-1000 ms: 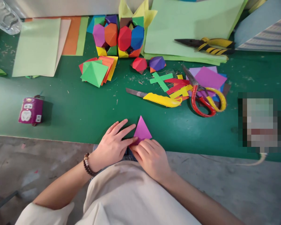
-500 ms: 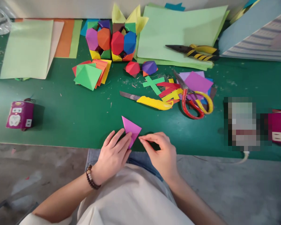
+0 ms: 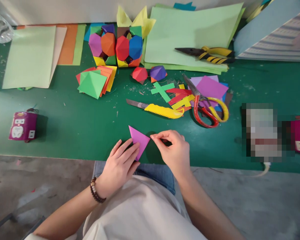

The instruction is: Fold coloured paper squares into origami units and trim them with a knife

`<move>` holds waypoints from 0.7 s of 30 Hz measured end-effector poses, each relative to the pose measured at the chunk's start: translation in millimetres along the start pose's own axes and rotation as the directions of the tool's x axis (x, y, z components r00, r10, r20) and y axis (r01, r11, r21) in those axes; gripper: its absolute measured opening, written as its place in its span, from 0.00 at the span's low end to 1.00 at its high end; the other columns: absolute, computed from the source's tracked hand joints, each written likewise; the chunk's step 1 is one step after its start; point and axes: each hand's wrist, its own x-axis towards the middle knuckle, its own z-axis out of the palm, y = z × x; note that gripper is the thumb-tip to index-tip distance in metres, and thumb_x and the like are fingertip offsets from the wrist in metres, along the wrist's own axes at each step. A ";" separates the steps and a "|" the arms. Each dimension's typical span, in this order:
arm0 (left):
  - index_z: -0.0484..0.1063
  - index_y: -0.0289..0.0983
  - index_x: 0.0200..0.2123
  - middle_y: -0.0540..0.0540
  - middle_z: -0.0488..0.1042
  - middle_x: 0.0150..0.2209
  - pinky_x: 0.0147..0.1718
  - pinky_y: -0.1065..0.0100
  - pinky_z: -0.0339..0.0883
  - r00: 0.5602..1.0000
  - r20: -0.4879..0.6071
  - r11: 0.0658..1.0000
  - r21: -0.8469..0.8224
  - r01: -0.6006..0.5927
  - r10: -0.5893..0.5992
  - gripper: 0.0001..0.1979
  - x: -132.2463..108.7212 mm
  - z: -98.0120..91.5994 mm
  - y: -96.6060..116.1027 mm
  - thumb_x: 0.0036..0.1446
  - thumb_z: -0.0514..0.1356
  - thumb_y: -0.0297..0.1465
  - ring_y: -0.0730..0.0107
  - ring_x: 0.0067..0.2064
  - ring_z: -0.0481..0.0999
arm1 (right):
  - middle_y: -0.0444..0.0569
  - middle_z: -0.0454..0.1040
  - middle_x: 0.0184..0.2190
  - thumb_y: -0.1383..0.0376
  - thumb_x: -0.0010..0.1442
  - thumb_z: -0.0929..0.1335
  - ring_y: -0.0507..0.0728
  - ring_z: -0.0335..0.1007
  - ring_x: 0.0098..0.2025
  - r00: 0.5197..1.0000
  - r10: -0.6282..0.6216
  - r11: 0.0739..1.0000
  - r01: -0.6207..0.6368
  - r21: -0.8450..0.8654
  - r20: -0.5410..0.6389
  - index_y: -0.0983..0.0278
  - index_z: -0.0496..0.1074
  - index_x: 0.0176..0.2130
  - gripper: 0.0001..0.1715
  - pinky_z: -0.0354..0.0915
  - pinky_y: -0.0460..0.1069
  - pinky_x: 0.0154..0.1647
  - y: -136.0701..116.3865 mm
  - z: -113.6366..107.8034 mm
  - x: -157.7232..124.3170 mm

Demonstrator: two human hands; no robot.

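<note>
A purple sheet of paper folded into a triangle (image 3: 139, 140) lies near the front edge of the green table. My left hand (image 3: 121, 160) rests flat on its left side, fingers stretched out and pressing it down, and hides part of it. At the triangle's right corner, the thumb and index finger of my right hand (image 3: 173, 148) are pinched together on the tip. Beyond both hands lies a yellow-handled cutter knife (image 3: 163, 110) with its blade pointing left. Red-and-yellow scissors (image 3: 206, 110) rest on purple and blue paper squares (image 3: 212, 87) and coloured strips (image 3: 180, 96).
Folded paper balls (image 3: 115, 46) stand at the back, with a fan of coloured squares (image 3: 93, 83) and two small paper pieces (image 3: 158, 73) before them. Pliers (image 3: 207, 55) lie on light green sheets (image 3: 182, 30). Purple boxes (image 3: 22, 126) sit at both sides.
My right hand's pinched fingertips have moved slightly up, from beside the triangle's lower right edge to its right corner. My left hand stays on the paper. The view has shifted a little.
</note>
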 end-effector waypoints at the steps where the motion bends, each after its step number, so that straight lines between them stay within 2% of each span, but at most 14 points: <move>1: 0.71 0.36 0.53 0.42 0.75 0.55 0.63 0.47 0.59 1.000 -0.007 1.000 -0.009 0.006 -0.006 0.15 1.1 -0.1 0.0 0.64 0.57 0.30 0.55 0.62 0.67 | 0.45 0.78 0.28 0.59 0.63 0.69 0.55 0.72 0.28 1.000 -0.006 1.000 0.006 0.011 0.000 0.60 0.70 0.31 0.10 0.65 0.52 0.34 0.0 -4.1 2.1; 4: 0.73 0.36 0.48 0.41 0.75 0.53 0.62 0.48 0.60 0.999 -0.039 1.000 0.001 0.031 -0.031 0.11 8.8 -3.8 -0.6 0.63 0.58 0.29 0.56 0.60 0.69 | 0.49 0.79 0.38 0.62 0.64 0.67 0.57 0.74 0.39 0.994 -0.086 0.996 0.086 -0.009 -0.060 0.59 0.72 0.40 0.05 0.68 0.54 0.41 -1.0 -19.6 15.5; 6: 0.73 0.36 0.48 0.37 0.71 0.57 0.62 0.47 0.59 0.998 -0.028 0.998 0.031 0.058 -0.057 0.12 17.8 -9.9 -2.0 0.61 0.60 0.31 0.52 0.63 0.64 | 0.53 0.76 0.49 0.62 0.62 0.69 0.62 0.71 0.50 0.972 -0.216 0.971 0.205 -0.122 -0.090 0.59 0.71 0.48 0.13 0.66 0.59 0.51 0.4 -25.7 30.8; 8: 0.69 0.35 0.53 0.35 0.66 0.62 0.64 0.43 0.54 0.997 0.027 0.996 0.063 0.070 -0.072 0.21 28.2 -17.6 -4.0 0.57 0.65 0.34 0.47 0.67 0.58 | 0.55 0.73 0.53 0.63 0.62 0.69 0.66 0.67 0.55 0.958 -0.288 0.931 0.282 -0.230 0.008 0.61 0.69 0.53 0.19 0.63 0.63 0.54 4.3 -23.6 47.6; 11: 0.64 0.35 0.58 0.37 0.70 0.58 0.66 0.39 0.47 0.992 0.115 0.993 0.105 0.049 -0.061 0.34 42.3 -27.3 -6.8 0.49 0.71 0.37 0.47 0.66 0.58 | 0.58 0.75 0.49 0.66 0.61 0.69 0.67 0.67 0.52 0.946 -0.293 0.890 0.322 -0.322 0.136 0.66 0.68 0.55 0.22 0.64 0.63 0.51 12.0 -8.5 67.7; 13: 0.65 0.35 0.57 0.37 0.72 0.55 0.65 0.39 0.48 0.989 0.134 0.989 0.139 0.048 -0.067 0.39 48.9 -31.0 -8.6 0.44 0.73 0.40 0.45 0.64 0.62 | 0.58 0.75 0.44 0.69 0.61 0.68 0.67 0.68 0.49 0.950 -0.285 0.887 0.313 -0.338 0.131 0.66 0.69 0.53 0.20 0.65 0.62 0.49 14.9 0.9 75.1; 15: 0.64 0.36 0.59 0.35 0.69 0.57 0.64 0.39 0.50 0.987 0.148 0.986 0.165 0.036 -0.060 0.42 53.0 -33.4 -10.8 0.42 0.74 0.42 0.44 0.65 0.61 | 0.57 0.73 0.39 0.70 0.61 0.66 0.65 0.69 0.45 0.954 -0.285 0.896 0.301 -0.326 0.096 0.66 0.70 0.52 0.18 0.66 0.60 0.45 14.7 2.4 76.7; 19: 0.62 0.40 0.61 0.36 0.63 0.63 0.64 0.38 0.50 0.976 0.217 0.986 0.152 -0.061 0.027 0.41 53.4 -35.5 -15.6 0.46 0.70 0.46 0.46 0.67 0.58 | 0.55 0.70 0.41 0.65 0.63 0.65 0.60 0.72 0.38 0.961 -0.277 0.926 0.270 -0.263 0.013 0.64 0.68 0.55 0.21 0.70 0.53 0.34 10.2 -24.7 54.7; 21: 0.64 0.39 0.60 0.35 0.65 0.62 0.64 0.38 0.51 0.976 0.217 0.986 0.156 -0.064 0.029 0.41 49.2 -33.7 -15.8 0.46 0.69 0.50 0.45 0.65 0.61 | 0.55 0.71 0.43 0.63 0.63 0.65 0.60 0.74 0.41 0.969 -0.235 0.963 0.223 -0.155 -0.069 0.62 0.68 0.55 0.21 0.72 0.53 0.37 10.0 -44.9 28.5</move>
